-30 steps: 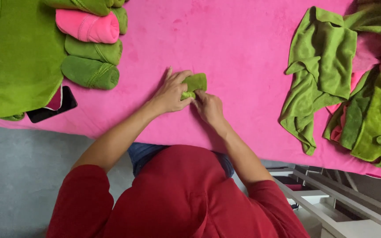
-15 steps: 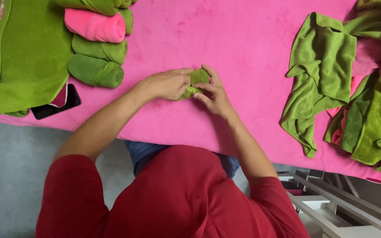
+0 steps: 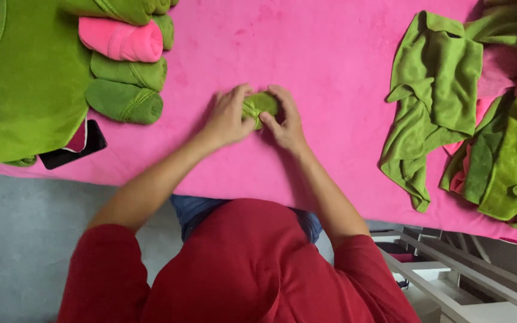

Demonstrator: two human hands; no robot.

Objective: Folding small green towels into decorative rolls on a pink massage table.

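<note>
Pink fleece blanket (image 3: 330,54) covers the whole work surface, edge to edge in the head view. No boxes, bins or baskets in sight; everything lies loose on the blanket.

Big green garment (image 3: 25,90) lies flat at far left, a corner of printed design at its top edge. Loose heap of green cloths (image 3: 498,137) at far right, crumpled and overlapping, bits of pink cloth mixed in; one green piece (image 3: 432,84) spreads open on the heap's left side. Both well apart from the hands.

Stack of rolled cloths (image 3: 130,66) just beside the big garment, on its right: green roll (image 3: 124,101) nearest the body, another green one (image 3: 130,72) above it, pink roll (image 3: 121,39) above that, more green at the top edge. Rolls touch each other.

Black phone (image 3: 73,151) pokes out from under the big garment near the blanket's front edge, partly hidden.

Person in a red top, arms reaching forward.

Small green cloth bundle (image 3: 259,104) sits mid-blanket, between the two hands. Left hand (image 3: 228,116) curls around its left side, fingers bent and gripping it. Right hand (image 3: 285,119) presses on its right side, fingers closed over the top, thumb against the bundle. Both hands touch it, and most of it is hidden by them.
</note>
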